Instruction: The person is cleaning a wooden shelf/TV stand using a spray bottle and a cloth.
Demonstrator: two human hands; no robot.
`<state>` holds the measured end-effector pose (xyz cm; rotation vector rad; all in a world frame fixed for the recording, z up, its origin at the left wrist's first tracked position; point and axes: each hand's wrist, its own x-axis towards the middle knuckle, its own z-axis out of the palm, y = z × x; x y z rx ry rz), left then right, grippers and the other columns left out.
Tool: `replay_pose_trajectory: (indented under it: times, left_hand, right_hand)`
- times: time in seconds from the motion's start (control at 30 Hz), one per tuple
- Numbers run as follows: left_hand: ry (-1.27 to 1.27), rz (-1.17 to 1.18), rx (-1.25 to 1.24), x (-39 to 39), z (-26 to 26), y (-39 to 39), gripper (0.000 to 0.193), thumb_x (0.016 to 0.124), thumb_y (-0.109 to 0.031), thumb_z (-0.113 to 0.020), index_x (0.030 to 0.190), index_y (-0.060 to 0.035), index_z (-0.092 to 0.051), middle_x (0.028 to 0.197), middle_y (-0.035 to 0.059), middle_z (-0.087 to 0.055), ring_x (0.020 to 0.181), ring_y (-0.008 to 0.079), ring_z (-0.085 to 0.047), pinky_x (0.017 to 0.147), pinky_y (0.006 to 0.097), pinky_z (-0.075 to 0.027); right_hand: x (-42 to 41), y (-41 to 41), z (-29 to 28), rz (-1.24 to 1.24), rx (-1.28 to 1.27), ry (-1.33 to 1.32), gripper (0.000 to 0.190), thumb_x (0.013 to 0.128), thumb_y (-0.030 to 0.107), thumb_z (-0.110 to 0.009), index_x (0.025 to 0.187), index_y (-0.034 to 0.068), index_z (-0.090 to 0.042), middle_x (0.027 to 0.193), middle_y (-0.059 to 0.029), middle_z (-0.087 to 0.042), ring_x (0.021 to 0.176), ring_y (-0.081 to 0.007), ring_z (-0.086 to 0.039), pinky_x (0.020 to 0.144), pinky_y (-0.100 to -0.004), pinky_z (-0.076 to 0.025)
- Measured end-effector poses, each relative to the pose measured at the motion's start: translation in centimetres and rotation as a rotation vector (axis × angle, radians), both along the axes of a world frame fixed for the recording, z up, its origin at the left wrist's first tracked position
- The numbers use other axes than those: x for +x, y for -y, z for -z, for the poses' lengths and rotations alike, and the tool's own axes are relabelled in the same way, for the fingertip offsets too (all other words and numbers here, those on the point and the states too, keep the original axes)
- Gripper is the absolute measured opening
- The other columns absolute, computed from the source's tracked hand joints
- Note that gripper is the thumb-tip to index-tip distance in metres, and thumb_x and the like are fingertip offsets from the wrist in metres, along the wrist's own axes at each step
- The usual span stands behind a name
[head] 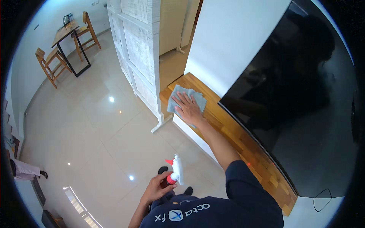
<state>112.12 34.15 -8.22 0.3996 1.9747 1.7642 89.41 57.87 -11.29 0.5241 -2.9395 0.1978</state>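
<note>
My right hand [188,109] lies flat with fingers spread on a grey cloth [174,98], pressing it against a wooden shelf [228,125]. The cloth covers the shelf's far end and hangs slightly over its front edge. Close to my body, my left hand [158,186] grips a spray bottle below its red collar. The white trigger head [177,169] with a red lever points up, away from me. Most of the bottle's body is hidden behind my fingers.
A large black television screen [308,108] rises behind the shelf. A white folding screen [139,54] stands by the shelf's far end, its foot [161,124] on the tiled floor. Farther off are a high table [65,32] and two wooden chairs. Another person's leg [27,170] shows at left.
</note>
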Motion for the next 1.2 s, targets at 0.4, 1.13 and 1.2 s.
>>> replay_pose_trajectory:
  times: [0.4, 1.13, 1.2]
  left_hand:
    - [0.035, 0.105, 0.014, -1.8, -0.4, -0.8, 0.043, 0.069, -0.013, -0.073, 0.108, -0.0027, -0.056, 0.086, 0.0102, -0.063, 0.076, 0.0196, -0.061, 0.068, 0.0291, -0.047]
    - [-0.146, 0.892, 0.043, 9.7, -2.6, -17.5, 0.046, 0.075, -0.025, -0.07, 0.114, -0.0083, -0.052, 0.104, 0.0118, -0.06, 0.091, 0.0306, -0.056, 0.081, 0.037, -0.045]
    - [-0.142, 0.924, -0.026, 9.2, -2.7, -17.3, 0.045, 0.076, -0.026, -0.069, 0.114, -0.0089, -0.053, 0.103, 0.0122, -0.06, 0.09, 0.0305, -0.056, 0.081, 0.0363, -0.045]
  right_hand:
    - [2.1, -8.8, 0.9, 0.365, -0.129, -0.071, 0.045, 0.092, 0.037, -0.034, 0.134, 0.02, -0.034, 0.138, -0.0059, -0.036, 0.124, -0.0276, -0.037, 0.102, -0.0445, -0.028]
    - [52.2, -30.1, 0.5, 1.512, 0.057, -0.083, 0.047, 0.093, 0.038, -0.028, 0.133, 0.014, -0.037, 0.138, -0.0096, -0.035, 0.13, -0.0284, -0.027, 0.106, -0.0478, -0.018]
    - [49.2, -28.6, 0.5, 1.42, 0.068, -0.086, 0.047, 0.093, 0.038, -0.029, 0.133, 0.014, -0.038, 0.137, -0.0099, -0.036, 0.129, -0.0285, -0.028, 0.105, -0.0479, -0.018]
